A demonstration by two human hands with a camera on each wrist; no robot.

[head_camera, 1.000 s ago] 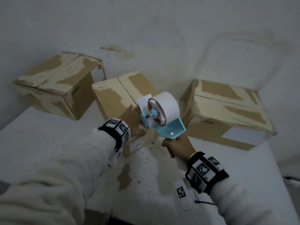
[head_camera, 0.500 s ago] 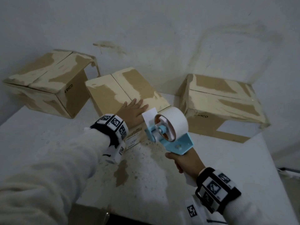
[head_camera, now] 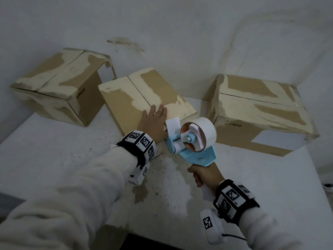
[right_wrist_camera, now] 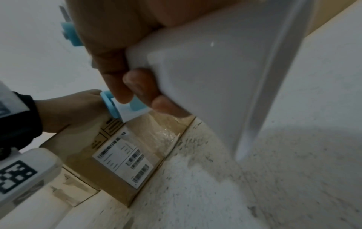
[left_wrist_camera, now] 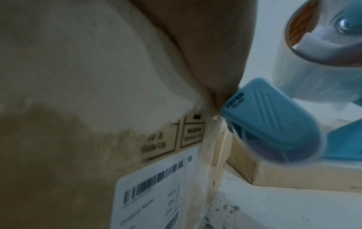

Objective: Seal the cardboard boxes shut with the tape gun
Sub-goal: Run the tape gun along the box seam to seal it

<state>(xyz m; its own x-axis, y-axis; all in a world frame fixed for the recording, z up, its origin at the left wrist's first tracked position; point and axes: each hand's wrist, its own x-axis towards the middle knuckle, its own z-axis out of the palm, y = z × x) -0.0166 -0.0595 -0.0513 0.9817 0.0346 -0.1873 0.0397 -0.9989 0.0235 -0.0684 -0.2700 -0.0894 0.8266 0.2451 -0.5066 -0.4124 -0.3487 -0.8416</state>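
Three worn cardboard boxes stand on a white table (head_camera: pixel 54 152). My left hand (head_camera: pixel 153 120) lies flat with straight fingers on the top of the middle box (head_camera: pixel 140 94), near its front edge. My right hand (head_camera: pixel 205 175) grips the white handle (right_wrist_camera: pixel 215 65) of a blue tape gun (head_camera: pixel 194 147) carrying a white tape roll (head_camera: pixel 203 129). The gun hovers at the box's front right corner, and a loose tape tab (head_camera: pixel 173 125) sticks up beside my left hand. The box front carries a barcode label (right_wrist_camera: pixel 125 155) and a strip of clear tape (left_wrist_camera: pixel 213 155).
A second box (head_camera: pixel 54 87) sits at the back left with one flap raised. A third box (head_camera: pixel 257 112) stands at the right, close to the tape roll. The table surface (head_camera: pixel 171 177) under the gun is stained and speckled. A wall rises right behind the boxes.
My left hand slid up from the box's front face onto its top. The tape gun drew back toward me and to the right, away from the box top.
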